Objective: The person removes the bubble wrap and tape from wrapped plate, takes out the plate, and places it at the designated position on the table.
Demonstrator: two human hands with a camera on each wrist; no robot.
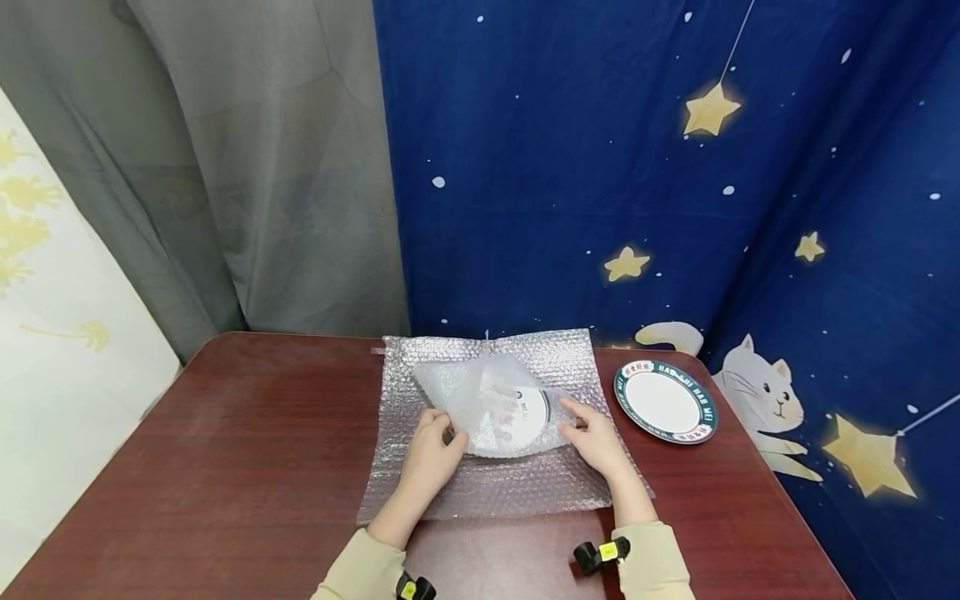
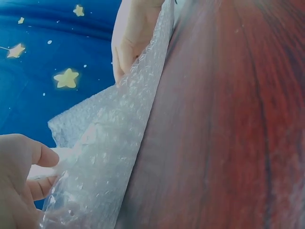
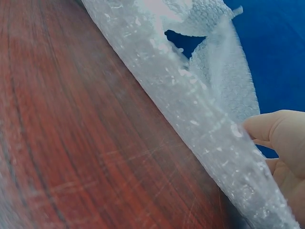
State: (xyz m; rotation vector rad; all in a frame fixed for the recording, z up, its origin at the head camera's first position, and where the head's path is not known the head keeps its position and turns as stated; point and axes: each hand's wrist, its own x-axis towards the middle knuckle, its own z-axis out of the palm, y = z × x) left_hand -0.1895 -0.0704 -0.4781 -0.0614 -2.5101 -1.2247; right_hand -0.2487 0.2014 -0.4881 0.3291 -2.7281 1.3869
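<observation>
A white plate [image 1: 531,414] with a dark-lined rim shows through a folded sheet of pale bubble wrap [image 1: 457,383], whose flaps rise in a peak over it. My left hand [image 1: 432,457] holds the near left edge of this wrap between thumb and fingers. On the right edge, my right hand [image 1: 597,440] grips the wrap with its thumb nearest me. Beneath the bundle lies a larger, shiny bubble wrap sheet [image 1: 525,498]. In the right wrist view, the thumb of my right hand [image 3: 286,143] presses at the raised wrap [image 3: 200,119]. The wrap hides much of the plate.
A second plate [image 1: 666,402], white with a dark green lettered rim, lies on the right of the reddish-brown wooden table [image 1: 225,450]. Behind the table hang a grey curtain [image 1: 285,167] and a blue curtain with stars [image 1: 540,167].
</observation>
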